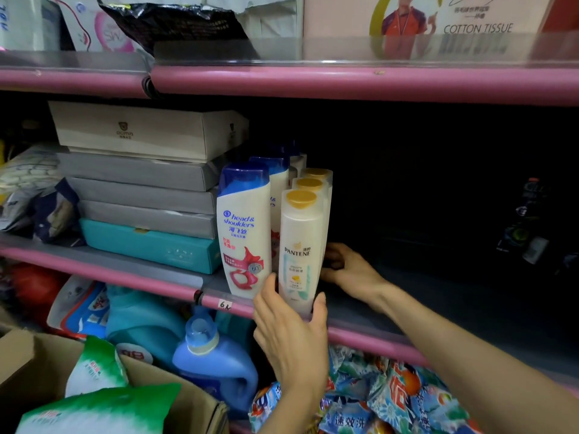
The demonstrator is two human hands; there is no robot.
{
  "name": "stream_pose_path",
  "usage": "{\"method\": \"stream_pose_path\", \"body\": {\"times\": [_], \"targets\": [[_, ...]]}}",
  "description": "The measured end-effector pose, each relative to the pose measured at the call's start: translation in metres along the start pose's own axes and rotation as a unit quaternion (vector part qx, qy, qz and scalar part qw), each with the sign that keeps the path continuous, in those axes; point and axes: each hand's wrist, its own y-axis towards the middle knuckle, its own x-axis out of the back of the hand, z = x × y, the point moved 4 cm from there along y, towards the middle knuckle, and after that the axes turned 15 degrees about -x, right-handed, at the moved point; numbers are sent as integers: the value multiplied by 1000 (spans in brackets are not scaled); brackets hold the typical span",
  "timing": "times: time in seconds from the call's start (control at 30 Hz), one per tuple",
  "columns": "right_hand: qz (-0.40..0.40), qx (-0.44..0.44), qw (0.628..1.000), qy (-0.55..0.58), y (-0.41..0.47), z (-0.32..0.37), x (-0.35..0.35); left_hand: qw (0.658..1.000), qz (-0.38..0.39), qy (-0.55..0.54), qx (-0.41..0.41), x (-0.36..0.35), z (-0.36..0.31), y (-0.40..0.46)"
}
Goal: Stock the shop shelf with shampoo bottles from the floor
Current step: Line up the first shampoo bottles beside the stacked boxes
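Now the left hand (291, 336) holds the tall white plastic shampoo bottle with a yellow cap (300, 249) low down, fingers around both sides. It looks smooth, maybe slippery. The right hand (347, 267) curls behind; I cannot tell its hold.

my left hand (289, 336) is raised in front of me, back of the hand toward the camera, thumb and fingers spread into a cradle and curled round the base of the front pantene bottle (300, 245). my right arm reaches in from the lower right, forearm bare, wrist bent. my right hand (347, 266) sits further in, fingers curled toward the side of that bottle row; its fingertips are in shadow.
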Motion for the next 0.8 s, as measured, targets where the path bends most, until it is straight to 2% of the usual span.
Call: {"method": "stream_pose_path", "body": {"times": [0.13, 0.3, 0.4, 0.53, 0.63, 0.8], "targets": [[-55, -23, 998, -8, -39, 0, 9, 997, 33, -65, -17, 18, -6, -13], [-123, 38, 990, 53, -116, -8, 7, 992, 73, -102, -20, 49, 2, -42], [-113, 60, 986, 106, -154, -20, -6, 989, 105, -99, 18, 63, 30, -70], [-59, 19, 992, 107, -180, -66, -46, 975, 192, -55, 96, 71, 86, -120], [-14, -55, 996, 72, -190, -119, -87, 943, 301, 24, 138, 72, 131, -156], [53, -183, 982, -17, -201, -211, -150, 846, 463, 219, 147, 83, 192, -210]]}}
